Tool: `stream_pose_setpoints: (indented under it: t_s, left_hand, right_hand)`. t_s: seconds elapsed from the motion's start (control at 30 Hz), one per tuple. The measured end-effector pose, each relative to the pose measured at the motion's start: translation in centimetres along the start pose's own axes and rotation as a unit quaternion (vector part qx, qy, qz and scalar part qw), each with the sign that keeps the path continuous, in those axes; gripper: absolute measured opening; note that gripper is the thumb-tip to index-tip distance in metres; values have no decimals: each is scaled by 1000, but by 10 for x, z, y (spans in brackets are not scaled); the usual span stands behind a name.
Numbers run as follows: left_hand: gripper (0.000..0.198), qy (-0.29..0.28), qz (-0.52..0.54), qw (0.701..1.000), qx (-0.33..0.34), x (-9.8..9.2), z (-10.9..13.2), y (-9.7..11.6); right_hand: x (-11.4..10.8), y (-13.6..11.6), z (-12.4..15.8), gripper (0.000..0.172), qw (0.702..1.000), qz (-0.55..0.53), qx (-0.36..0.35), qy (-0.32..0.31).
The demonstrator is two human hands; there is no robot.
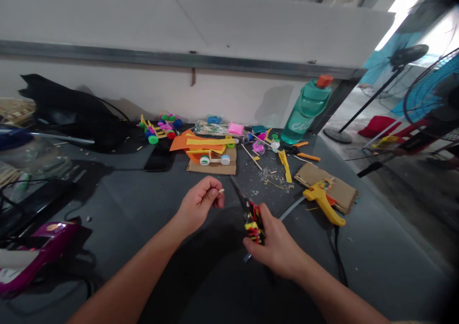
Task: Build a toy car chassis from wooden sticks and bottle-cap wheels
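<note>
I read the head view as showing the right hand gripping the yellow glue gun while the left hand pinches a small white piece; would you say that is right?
Not quite: in the head view, the right hand grips a pair of scissors, while the yellow glue gun lies apart on cardboard. The left hand does pinch the small white piece.

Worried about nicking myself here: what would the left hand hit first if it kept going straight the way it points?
Probably the scissor blades held in the right hand, just past the white stick pinched in the left hand. Depth is unclear; it might pass above them.
</note>
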State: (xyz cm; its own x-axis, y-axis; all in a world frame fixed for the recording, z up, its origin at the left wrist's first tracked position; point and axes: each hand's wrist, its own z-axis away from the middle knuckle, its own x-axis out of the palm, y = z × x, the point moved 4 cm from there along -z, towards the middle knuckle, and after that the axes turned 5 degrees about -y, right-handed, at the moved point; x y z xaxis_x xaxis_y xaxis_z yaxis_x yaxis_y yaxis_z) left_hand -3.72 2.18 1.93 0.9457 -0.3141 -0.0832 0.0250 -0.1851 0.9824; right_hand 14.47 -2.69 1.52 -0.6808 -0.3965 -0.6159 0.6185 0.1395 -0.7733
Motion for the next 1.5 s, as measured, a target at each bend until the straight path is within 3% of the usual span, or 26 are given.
stream_pose_setpoints:
  t_s: [0.13,0.37,0.67,0.97,1.1,1.2,1.33,1.4,1.5]
  left_hand:
    - [17,-1,-13,1000,-3,-1,1,0]
    - [15,5,36,999,9,2,-1,-1]
    - [13,7,3,999,37,2,-2,5]
    - [8,-1,3,1000,21,1,-1,-1]
    - [10,9,-7,1000,4,2,-4,-7]
    - [11,45,-29,998,-30,-3,-7,-22]
    - [17,82,-76,988,-104,-13,-9,-50]
    - [19,77,-91,987,-107,-14,-9,-58]
    - [20,64,-133,986,-72,-12,-7,-58]
  right_hand:
    - [-7,2,-1,27,1000,-3,3,23]
    - [6,-6,2,32,998,60,5,-11]
    - [8,-5,3,33,999,43,-8,-28]
    - [9,1,4,31,998,64,-17,-17]
    - [5,7,-2,29,1000,6,-4,8]
    - [-4,17,-10,30,994,-76,10,74]
    - [-22,36,-20,33,949,-244,82,182]
    - [-25,45,-26,35,929,-288,143,182]
    - [-28,53,-39,27,935,-259,183,161]
